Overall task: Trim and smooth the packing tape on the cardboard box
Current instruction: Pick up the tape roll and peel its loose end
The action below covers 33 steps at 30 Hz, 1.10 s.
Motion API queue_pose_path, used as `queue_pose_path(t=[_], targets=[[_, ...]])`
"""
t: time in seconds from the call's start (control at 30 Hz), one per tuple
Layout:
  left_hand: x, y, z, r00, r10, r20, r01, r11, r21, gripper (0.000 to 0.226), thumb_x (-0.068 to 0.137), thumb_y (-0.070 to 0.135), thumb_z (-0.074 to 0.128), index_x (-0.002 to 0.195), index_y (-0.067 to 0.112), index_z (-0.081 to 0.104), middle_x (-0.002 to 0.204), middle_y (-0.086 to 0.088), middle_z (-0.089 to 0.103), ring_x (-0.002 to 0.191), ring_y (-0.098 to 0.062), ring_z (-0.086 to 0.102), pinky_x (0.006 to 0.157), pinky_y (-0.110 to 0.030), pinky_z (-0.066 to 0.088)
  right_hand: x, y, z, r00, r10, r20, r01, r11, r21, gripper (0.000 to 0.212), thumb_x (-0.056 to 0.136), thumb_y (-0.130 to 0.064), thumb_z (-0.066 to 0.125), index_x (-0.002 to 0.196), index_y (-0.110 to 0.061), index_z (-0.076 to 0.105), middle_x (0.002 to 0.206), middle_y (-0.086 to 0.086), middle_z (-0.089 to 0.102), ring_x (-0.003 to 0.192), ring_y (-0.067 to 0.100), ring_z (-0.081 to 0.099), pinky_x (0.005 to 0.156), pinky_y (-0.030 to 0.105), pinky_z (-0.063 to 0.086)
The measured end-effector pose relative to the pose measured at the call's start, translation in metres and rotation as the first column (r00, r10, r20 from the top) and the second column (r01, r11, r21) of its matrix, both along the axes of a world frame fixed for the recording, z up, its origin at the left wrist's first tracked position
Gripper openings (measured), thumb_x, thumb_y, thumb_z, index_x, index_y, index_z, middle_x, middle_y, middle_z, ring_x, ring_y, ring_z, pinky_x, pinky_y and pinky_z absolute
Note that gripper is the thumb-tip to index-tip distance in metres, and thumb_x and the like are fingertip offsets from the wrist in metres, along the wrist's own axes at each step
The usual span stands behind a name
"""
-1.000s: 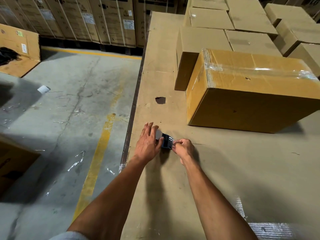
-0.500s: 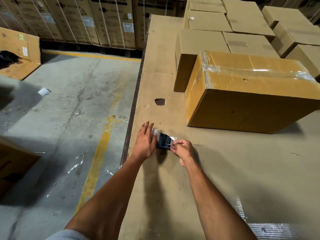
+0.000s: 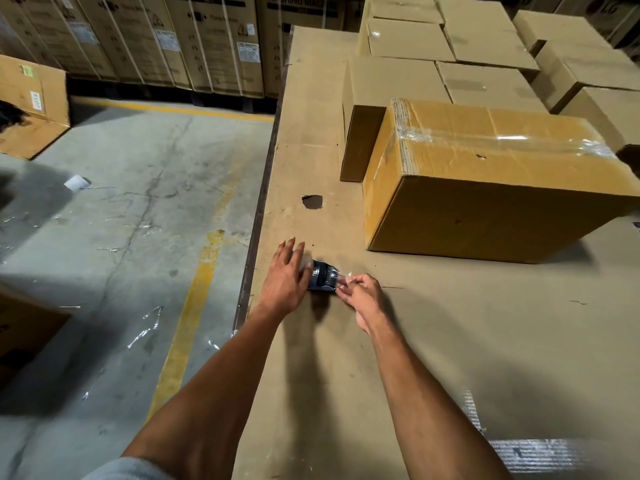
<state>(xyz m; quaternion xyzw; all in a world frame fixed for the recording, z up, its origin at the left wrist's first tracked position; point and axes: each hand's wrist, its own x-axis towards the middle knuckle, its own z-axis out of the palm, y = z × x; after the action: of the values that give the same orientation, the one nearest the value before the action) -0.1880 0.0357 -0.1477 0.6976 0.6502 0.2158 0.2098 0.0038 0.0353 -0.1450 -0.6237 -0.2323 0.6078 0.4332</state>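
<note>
A cardboard box point(image 3: 485, 216) sealed with clear packing tape point(image 3: 502, 138) along its top stands on the cardboard-covered table point(image 3: 450, 341), right of centre. Nearer me, by the table's left edge, lies a dark tape dispenser point(image 3: 322, 277). My left hand point(image 3: 285, 278) rests on its left end, fingers spread over it. My right hand point(image 3: 360, 297) pinches the loose clear tape end at the dispenser's right side. Both hands are well short of the box.
Several plain cardboard boxes point(image 3: 398, 81) are stacked behind the taped box. A torn hole point(image 3: 312, 201) marks the table cover. The concrete floor point(image 3: 121, 237) with a yellow line drops off on the left, with tall appliance cartons point(image 3: 173, 39) beyond.
My left hand has slid a little further over the dispenser's left end. My right hand has kept its pinch on the tape end and barely shifted.
</note>
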Motion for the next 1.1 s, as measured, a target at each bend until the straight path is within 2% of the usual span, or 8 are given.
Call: queue_pose_path(t=[0.1, 0.23, 0.33, 0.43, 0.57, 0.73, 1.0, 1.1], targets=[[-0.01, 0.004, 0.0, 0.977, 0.08, 0.197, -0.07, 0.996, -0.059, 0.073, 0.106, 0.056, 0.039, 0.164, 0.012, 0.04, 0.173, -0.014, 0.033, 0.161, -0.033, 0.028, 0.131, -0.047, 0.025, 0.001, 0.002, 0.006, 0.997, -0.011, -0.083, 0.01, 1.0, -0.023, 0.012, 0.109, 0.002, 0.045, 0.098, -0.003, 0.048, 0.123, 0.032, 0.062, 0.105, 0.036, 0.065, 0.095, 0.043, 0.056], [-0.012, 0.007, -0.002, 0.98, 0.08, 0.18, -0.071, 0.996, -0.059, 0.067, 0.107, 0.054, 0.041, 0.163, 0.017, 0.042, 0.172, -0.012, 0.034, 0.159, -0.034, 0.032, 0.128, -0.052, 0.031, 0.004, 0.002, 0.008, 0.987, -0.021, -0.158, 0.009, 0.997, -0.076, 0.018, 0.108, 0.006, 0.044, 0.094, -0.004, 0.051, 0.121, 0.031, 0.064, 0.099, 0.033, 0.068, 0.099, 0.047, 0.052], [-0.01, 0.001, -0.003, 0.995, 0.037, 0.097, -0.037, 0.999, 0.0, 0.068, 0.11, 0.059, 0.035, 0.165, 0.02, 0.036, 0.175, -0.011, 0.028, 0.161, -0.033, 0.027, 0.128, -0.055, 0.033, 0.009, 0.001, 0.003, 0.983, -0.024, -0.184, 0.003, 0.994, -0.111, 0.02, 0.107, 0.008, 0.044, 0.094, -0.004, 0.054, 0.117, 0.031, 0.064, 0.104, 0.037, 0.067, 0.1, 0.049, 0.053], [-0.01, -0.006, -0.001, 0.999, -0.037, -0.016, 0.037, 0.999, -0.023, 0.077, 0.107, 0.072, 0.026, 0.169, 0.027, 0.025, 0.18, -0.004, 0.012, 0.166, -0.029, 0.009, 0.133, -0.05, 0.019, 0.011, 0.001, 0.001, 0.982, -0.021, -0.186, -0.004, 0.992, -0.129, 0.02, 0.107, 0.008, 0.043, 0.095, -0.004, 0.054, 0.102, 0.023, 0.067, 0.095, 0.031, 0.068, 0.102, 0.049, 0.052], [-0.013, -0.009, -0.002, 0.953, -0.157, -0.26, 0.184, 0.979, 0.084, 0.093, 0.1, 0.076, 0.049, 0.172, 0.03, 0.013, 0.181, -0.003, -0.003, 0.167, -0.029, -0.006, 0.133, -0.05, 0.011, 0.007, 0.011, 0.003, 0.991, -0.004, -0.136, -0.012, 0.993, -0.118, 0.021, 0.108, 0.007, 0.04, 0.096, -0.005, 0.052, 0.103, 0.023, 0.068, 0.095, 0.03, 0.069, 0.105, 0.049, 0.052], [-0.012, 0.006, -0.005, 0.858, -0.181, -0.481, 0.248, 0.966, 0.079, 0.103, 0.087, 0.046, 0.082, 0.17, 0.032, 0.022, 0.181, -0.005, 0.001, 0.166, -0.035, -0.004, 0.129, -0.061, 0.022, -0.004, 0.038, 0.008, 0.999, 0.021, -0.041, -0.026, 0.993, -0.116, 0.023, 0.109, 0.006, 0.038, 0.094, -0.009, 0.048, 0.12, 0.032, 0.064, 0.107, 0.039, 0.066, 0.102, 0.048, 0.052], [-0.019, 0.067, -0.006, 0.819, -0.157, -0.553, 0.261, 0.959, 0.114, 0.096, 0.09, 0.021, 0.08, 0.168, 0.031, 0.025, 0.18, -0.006, 0.006, 0.166, -0.036, 0.006, 0.129, -0.061, 0.023, -0.026, 0.095, 0.002, 0.997, 0.016, 0.079, -0.01, 0.996, -0.086, 0.012, 0.112, -0.006, 0.035, 0.117, -0.003, 0.046, 0.112, 0.023, 0.066, 0.102, 0.034, 0.068, 0.094, 0.04, 0.056], [-0.021, 0.096, -0.007, 0.802, -0.159, -0.576, 0.276, 0.953, 0.121, 0.095, 0.09, 0.013, 0.075, 0.169, 0.03, 0.025, 0.18, -0.008, 0.007, 0.166, -0.038, 0.006, 0.129, -0.062, 0.022, -0.036, 0.132, -0.014, 0.985, 0.001, 0.175, 0.011, 0.997, -0.07, 0.01, 0.106, -0.011, 0.045, 0.11, -0.007, 0.053, 0.103, 0.016, 0.073, 0.093, 0.031, 0.074, 0.086, 0.041, 0.063]])
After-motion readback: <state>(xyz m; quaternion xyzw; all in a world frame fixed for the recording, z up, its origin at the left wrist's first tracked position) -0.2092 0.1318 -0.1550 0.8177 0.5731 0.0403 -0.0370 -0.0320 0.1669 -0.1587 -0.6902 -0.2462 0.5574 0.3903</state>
